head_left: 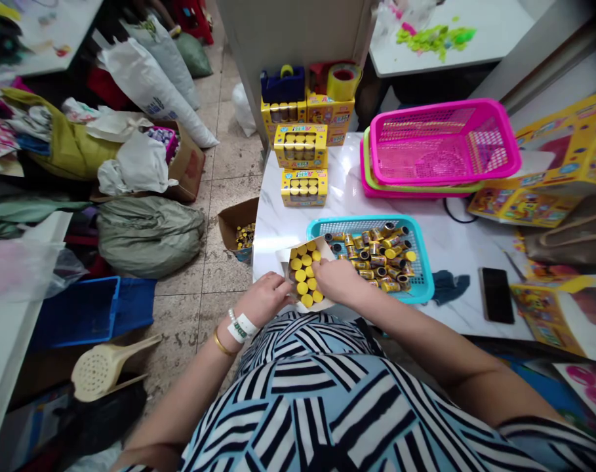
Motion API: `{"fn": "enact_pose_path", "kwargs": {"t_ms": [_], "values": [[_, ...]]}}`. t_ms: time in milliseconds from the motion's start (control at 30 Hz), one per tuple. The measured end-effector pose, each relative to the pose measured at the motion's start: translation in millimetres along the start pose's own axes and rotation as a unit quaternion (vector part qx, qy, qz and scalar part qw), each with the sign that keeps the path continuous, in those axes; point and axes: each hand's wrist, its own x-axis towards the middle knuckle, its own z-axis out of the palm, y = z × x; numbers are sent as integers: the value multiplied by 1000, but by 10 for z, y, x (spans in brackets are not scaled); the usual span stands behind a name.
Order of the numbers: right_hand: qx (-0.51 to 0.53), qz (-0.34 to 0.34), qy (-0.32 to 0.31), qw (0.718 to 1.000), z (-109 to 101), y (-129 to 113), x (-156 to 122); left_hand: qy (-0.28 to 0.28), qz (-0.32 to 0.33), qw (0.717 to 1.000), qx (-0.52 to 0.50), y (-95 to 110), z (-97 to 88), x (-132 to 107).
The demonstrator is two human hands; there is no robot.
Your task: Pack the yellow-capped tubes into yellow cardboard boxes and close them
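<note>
My left hand [264,296] is closed on the near left side of an open carton [284,267] at the table's front edge. Several small tubs with yellow caps [302,274] stand upright in it, packed in rows. My right hand [341,280] reaches over the carton's right side. Its fingers are bent down onto a yellow-capped tub among the rows; the fingertips are partly hidden. Just beyond this hand is a turquoise basket [428,275] of loose tubs [376,255], lying in all directions, with yellow labels and dark or yellow ends.
Filled yellow boxes [305,188] are stacked at the back left, with tape dispensers [282,85] on top. Nested pink baskets [440,141] stand behind the turquoise one. A phone [496,295] and flat printed cartons [543,314] lie right. Left on the floor is a cardboard box [229,219].
</note>
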Motion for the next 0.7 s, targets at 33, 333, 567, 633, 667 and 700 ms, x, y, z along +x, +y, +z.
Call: {"fn": "enact_pose_path", "kwargs": {"t_ms": [33,333,567,633,667,700], "values": [[-6,0,-19,1000,0,-31,35,0,2,1000,-4,-1,7,11],[36,-81,56,994,235,77,114,1,-28,999,-36,-14,99,-15],[273,-147,335,890,685,244,75,-2,-34,998,-58,-56,155,-68],[304,-152,372,864,735,317,17,-8,-37,997,-65,-70,162,-69],[305,-160,371,862,745,351,-16,-9,-39,997,-68,-75,162,-69],[299,-171,362,866,747,379,-50,-10,-40,997,-72,-77,160,-68]]}}
